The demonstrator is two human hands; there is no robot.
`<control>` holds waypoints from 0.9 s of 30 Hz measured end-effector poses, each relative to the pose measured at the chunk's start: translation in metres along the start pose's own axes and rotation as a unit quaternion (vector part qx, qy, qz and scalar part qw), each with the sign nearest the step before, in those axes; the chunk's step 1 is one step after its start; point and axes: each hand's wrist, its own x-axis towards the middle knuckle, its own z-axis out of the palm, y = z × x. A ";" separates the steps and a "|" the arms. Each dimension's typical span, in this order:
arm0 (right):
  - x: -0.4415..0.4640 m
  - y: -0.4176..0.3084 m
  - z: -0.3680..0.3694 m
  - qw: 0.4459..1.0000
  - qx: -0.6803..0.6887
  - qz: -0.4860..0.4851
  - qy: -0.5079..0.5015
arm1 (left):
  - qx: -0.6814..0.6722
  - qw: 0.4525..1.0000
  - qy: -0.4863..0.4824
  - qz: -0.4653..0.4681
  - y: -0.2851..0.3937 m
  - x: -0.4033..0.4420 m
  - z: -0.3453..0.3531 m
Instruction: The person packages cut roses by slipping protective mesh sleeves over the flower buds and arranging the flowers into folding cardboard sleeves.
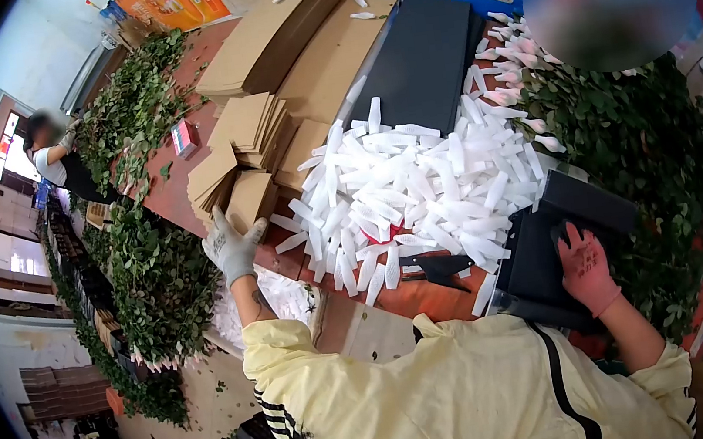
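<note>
My left hand (pixel 233 244), in a pale grey glove, reaches the near edge of the small brown cardboard pieces (pixel 251 198). Its thumb and fingers are spread, with the fingertips at the cardboard. In a pink glove, my right hand (pixel 586 268) lies with fingers stretched out on black sheets (pixel 528 257) at the table's near right. A black flap (pixel 586 201) stands just beyond it. Between my hands spreads a big heap of white mesh sleeves (pixel 418 189). A black cutting tool (pixel 438 270), perhaps scissors, lies at the heap's near edge.
Large cardboard sheets (pixel 268 41) and a dark stack (pixel 416 62) lie farther back. Pink roses with leafy stems (pixel 622 134) are piled at right. More foliage (pixel 156 270) hangs at left, near a small red box (pixel 185 139). Another person (pixel 64 163) stands far left.
</note>
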 end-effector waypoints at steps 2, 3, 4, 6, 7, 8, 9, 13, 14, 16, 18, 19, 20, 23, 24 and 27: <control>-0.001 0.000 0.005 1.000 -0.008 -0.007 0.021 | -0.031 0.993 0.105 0.034 -0.002 -0.004 -0.001; -0.001 0.001 0.007 0.999 -0.009 -0.012 0.044 | -0.030 0.993 0.106 0.035 -0.002 -0.006 -0.004; -0.001 0.001 0.008 0.998 -0.011 -0.017 0.067 | -0.080 0.988 0.129 0.036 -0.001 -0.007 -0.007; 0.004 -0.001 -0.007 0.999 0.003 -0.006 0.040 | -0.162 0.969 0.175 0.057 0.005 -0.009 -0.017; 0.006 -0.002 -0.013 1.000 0.015 0.003 0.010 | -0.163 0.969 0.177 0.058 0.004 -0.007 -0.017; 0.006 -0.003 -0.014 1.000 0.015 0.004 0.013 | -0.190 0.964 0.180 0.043 0.001 -0.002 -0.014; 0.006 -0.003 -0.015 1.000 0.013 0.001 0.023 | -0.216 0.959 0.183 0.027 -0.002 0.003 -0.010; 0.010 -0.004 -0.023 1.000 0.009 0.000 0.009 | -0.463 0.865 0.191 0.021 -0.005 0.016 0.001; 0.011 -0.004 -0.023 1.000 0.010 0.001 0.011 | -0.394 0.903 0.172 0.000 -0.005 0.015 -0.004; 0.011 -0.005 -0.024 1.000 0.010 0.008 0.004 | -0.322 0.934 0.153 -0.018 -0.002 0.014 -0.012; 0.007 -0.002 -0.013 0.999 0.013 0.002 0.038 | -0.277 0.945 0.171 -0.029 0.003 0.012 -0.017; 0.004 -0.001 -0.010 0.997 0.015 -0.005 0.070 | -0.278 0.945 0.170 -0.026 0.007 0.010 -0.018; 0.006 -0.003 -0.012 0.997 0.016 0.001 0.069 | -0.457 0.862 0.218 0.004 0.015 0.009 -0.018; 0.006 0.002 -0.015 0.996 0.048 -0.003 0.082 | -0.732 0.670 0.094 0.076 0.110 -0.058 -0.071; 0.007 0.005 -0.036 0.997 0.073 0.013 -0.026 | -0.769 0.633 -0.037 0.084 0.139 -0.096 -0.071; -0.013 0.011 -0.058 0.971 0.179 0.004 0.160 | -0.822 0.355 -0.427 0.130 0.215 -0.200 -0.081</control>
